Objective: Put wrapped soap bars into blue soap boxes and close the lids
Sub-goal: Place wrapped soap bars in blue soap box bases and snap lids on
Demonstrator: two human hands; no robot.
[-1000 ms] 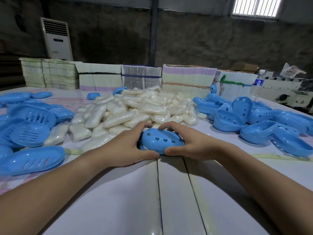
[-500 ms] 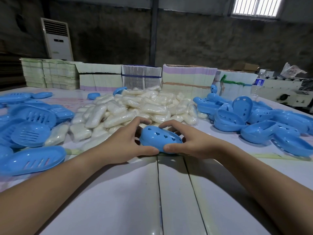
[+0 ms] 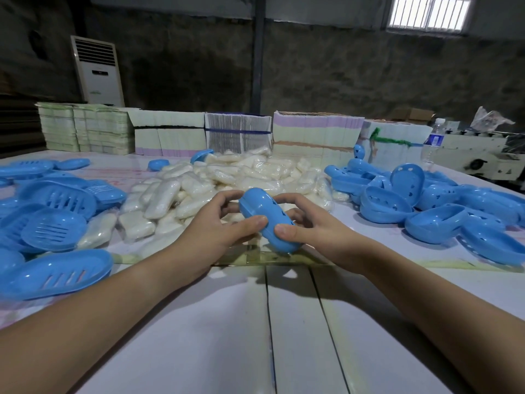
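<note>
Two bare forearms come into view from the near edge, one on the left, one on the right. No sleeves show on either; whatever is worn higher up sits out of frame. The left hand (image 3: 210, 231) carries no glove, ring or strap, and the right hand (image 3: 315, 227) is just as plain. Both wrists look bare, with no watch or band. Nails seem short and unpainted, though the wide lens blurs them.

glossy plastic soap box (image 3: 265, 220), smooth table (image 3: 199, 336)
</note>
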